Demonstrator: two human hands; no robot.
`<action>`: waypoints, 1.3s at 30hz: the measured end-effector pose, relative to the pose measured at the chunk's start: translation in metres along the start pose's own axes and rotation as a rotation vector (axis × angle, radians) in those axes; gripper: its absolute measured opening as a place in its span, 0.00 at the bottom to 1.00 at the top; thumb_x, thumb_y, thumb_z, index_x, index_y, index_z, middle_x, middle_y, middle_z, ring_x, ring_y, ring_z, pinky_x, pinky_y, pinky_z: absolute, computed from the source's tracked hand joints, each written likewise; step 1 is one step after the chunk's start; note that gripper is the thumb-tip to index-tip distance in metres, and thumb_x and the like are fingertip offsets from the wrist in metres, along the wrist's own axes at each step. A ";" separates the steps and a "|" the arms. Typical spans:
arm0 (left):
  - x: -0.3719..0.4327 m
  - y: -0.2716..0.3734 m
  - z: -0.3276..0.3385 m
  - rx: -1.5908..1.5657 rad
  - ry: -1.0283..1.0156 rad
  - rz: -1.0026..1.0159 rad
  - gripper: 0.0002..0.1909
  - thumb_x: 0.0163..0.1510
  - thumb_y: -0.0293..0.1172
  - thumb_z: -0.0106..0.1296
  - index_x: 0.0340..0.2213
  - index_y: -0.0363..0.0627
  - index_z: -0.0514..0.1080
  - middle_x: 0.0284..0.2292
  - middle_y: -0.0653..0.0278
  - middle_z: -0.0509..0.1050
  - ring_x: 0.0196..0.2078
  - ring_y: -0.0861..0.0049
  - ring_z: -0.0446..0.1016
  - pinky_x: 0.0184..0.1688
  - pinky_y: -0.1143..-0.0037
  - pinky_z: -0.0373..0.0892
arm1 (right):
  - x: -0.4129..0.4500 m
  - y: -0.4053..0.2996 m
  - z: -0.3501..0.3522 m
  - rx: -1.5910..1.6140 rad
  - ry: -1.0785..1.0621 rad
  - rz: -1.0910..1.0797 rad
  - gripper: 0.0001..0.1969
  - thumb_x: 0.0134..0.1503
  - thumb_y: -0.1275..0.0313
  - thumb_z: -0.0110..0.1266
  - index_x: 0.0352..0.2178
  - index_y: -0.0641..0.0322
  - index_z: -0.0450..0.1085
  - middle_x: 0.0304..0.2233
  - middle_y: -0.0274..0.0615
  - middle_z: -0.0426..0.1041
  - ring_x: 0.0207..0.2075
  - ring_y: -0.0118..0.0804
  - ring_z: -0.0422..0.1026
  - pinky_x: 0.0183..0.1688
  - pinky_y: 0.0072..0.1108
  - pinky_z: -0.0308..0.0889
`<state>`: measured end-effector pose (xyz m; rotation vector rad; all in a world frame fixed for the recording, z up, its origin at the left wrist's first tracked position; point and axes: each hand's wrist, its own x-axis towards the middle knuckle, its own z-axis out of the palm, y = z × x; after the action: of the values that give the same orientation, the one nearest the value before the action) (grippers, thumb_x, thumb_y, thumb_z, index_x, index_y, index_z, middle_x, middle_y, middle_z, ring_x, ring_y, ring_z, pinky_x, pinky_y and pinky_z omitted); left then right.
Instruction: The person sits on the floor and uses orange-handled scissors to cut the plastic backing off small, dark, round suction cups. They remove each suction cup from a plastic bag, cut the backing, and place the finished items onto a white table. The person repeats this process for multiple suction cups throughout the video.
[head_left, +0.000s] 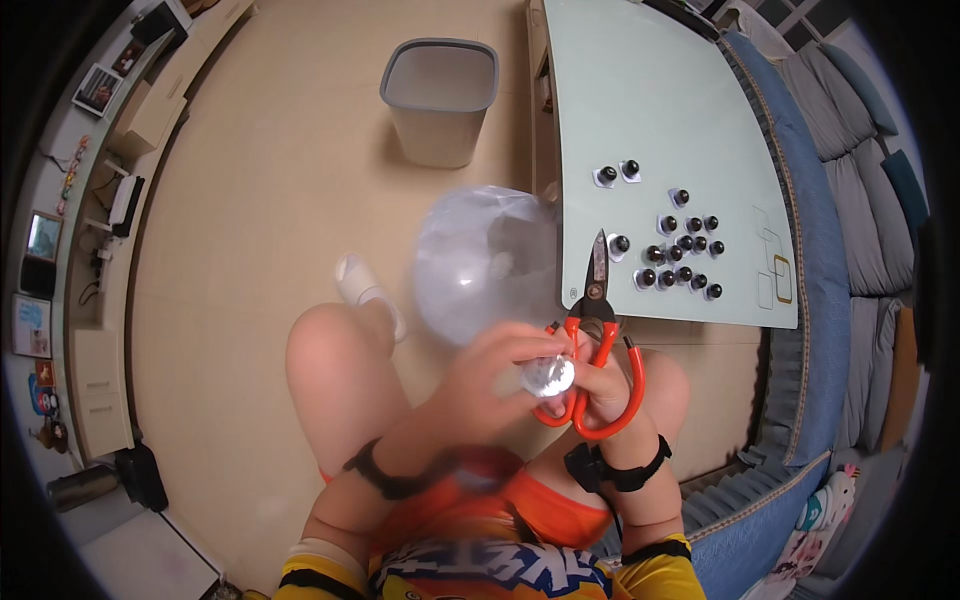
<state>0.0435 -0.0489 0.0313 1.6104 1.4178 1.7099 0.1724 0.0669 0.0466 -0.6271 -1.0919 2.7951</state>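
Observation:
My left hand (491, 367), partly blurred, has its fingers around a small shiny, clear round object (549, 376); its exact kind cannot be told. My right hand (604, 379) touches the other side of that object and also holds red-handled scissors (596, 292), whose blades are together and point away from me over the table corner. A large translucent plastic bag (457, 262) bulges just beyond my hands, beside the table. Several small black-topped pieces on pale square bases stand on the glass tabletop, one (619, 244) close to the scissors' tip.
A glass-topped table (637, 90) fills the right side, with a blue-covered sofa (814, 300) beyond it. A grey-rimmed bin (439, 142) stands on the tiled floor ahead. A low cabinet (97, 382) lines the left. My knees are on both sides of my hands.

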 end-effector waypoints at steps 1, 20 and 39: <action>-0.009 -0.004 0.006 -0.187 0.107 -0.118 0.23 0.42 0.25 0.53 0.42 0.41 0.61 0.39 0.58 0.64 0.40 0.74 0.65 0.41 0.76 0.63 | 0.002 0.002 -0.002 0.004 -0.005 0.006 0.15 0.48 0.70 0.51 0.36 0.61 0.58 0.26 0.36 0.65 0.22 0.25 0.65 0.21 0.15 0.61; -0.012 -0.016 -0.011 -1.397 0.441 -0.706 0.19 0.54 0.45 0.37 0.38 0.40 0.61 0.30 0.58 0.71 0.31 0.75 0.72 0.32 0.79 0.68 | 0.001 0.007 0.003 -1.103 0.105 -0.135 0.39 0.40 0.39 0.47 0.37 0.67 0.54 0.25 0.36 0.58 0.22 0.25 0.57 0.24 0.14 0.55; -0.005 -0.006 -0.012 -1.001 0.407 -0.804 0.26 0.49 0.54 0.42 0.32 0.39 0.59 0.31 0.54 0.70 0.32 0.75 0.72 0.34 0.79 0.69 | 0.002 0.001 0.003 -0.869 -0.077 -0.006 0.27 0.44 0.58 0.51 0.40 0.65 0.54 0.28 0.40 0.61 0.30 0.35 0.61 0.33 0.20 0.58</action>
<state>0.0321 -0.0548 0.0261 0.1287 0.8611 1.7665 0.1699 0.0646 0.0469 -0.5450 -2.3166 2.2372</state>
